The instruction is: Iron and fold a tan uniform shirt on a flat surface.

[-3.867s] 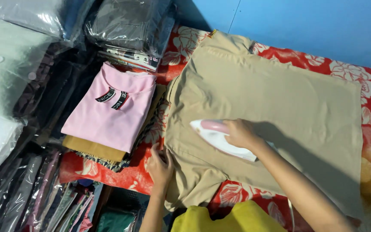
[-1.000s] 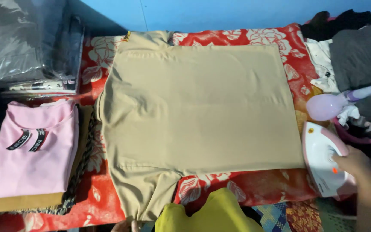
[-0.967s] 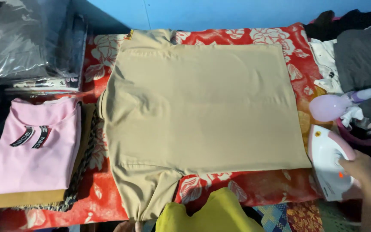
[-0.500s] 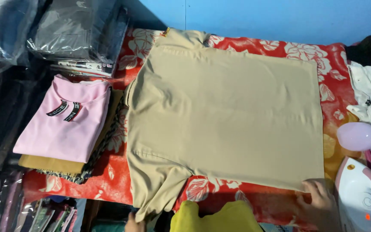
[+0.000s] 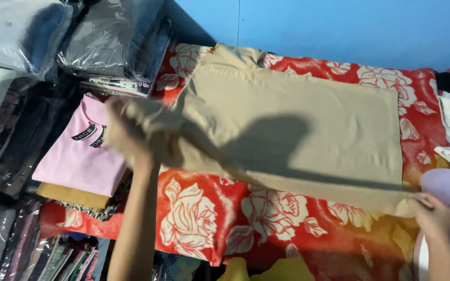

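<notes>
Nearest the camera, two bare forearms are reaching out over a red cloth (image 5: pixel 204 218) printed with pale roses. The left hand (image 5: pixel 131 132) is raised at the end of a forearm rising from the bottom edge; it is blurred, and its fingers are closing around the near left edge of a tan shirt (image 5: pixel 308 125), bunching the fabric up off the cloth. The right hand (image 5: pixel 434 216) is sitting low at the right edge, fingers pinching the near right corner of the same shirt. Between the two hands the near edge of the shirt is stretching taut and lifting above the cloth, casting a dark shadow across the fabric behind it. The rest of the shirt is lying flat farther back, its collar end toward the blue wall (image 5: pixel 350 26). Just beside the right hand a lilac rounded object (image 5: pixel 446 184) is showing. Left of the left hand, a folded pink shirt (image 5: pixel 76 161) is resting on a stack. Farther back on the left, clothes in clear plastic bags (image 5: pixel 105 36) are piling up.
</notes>
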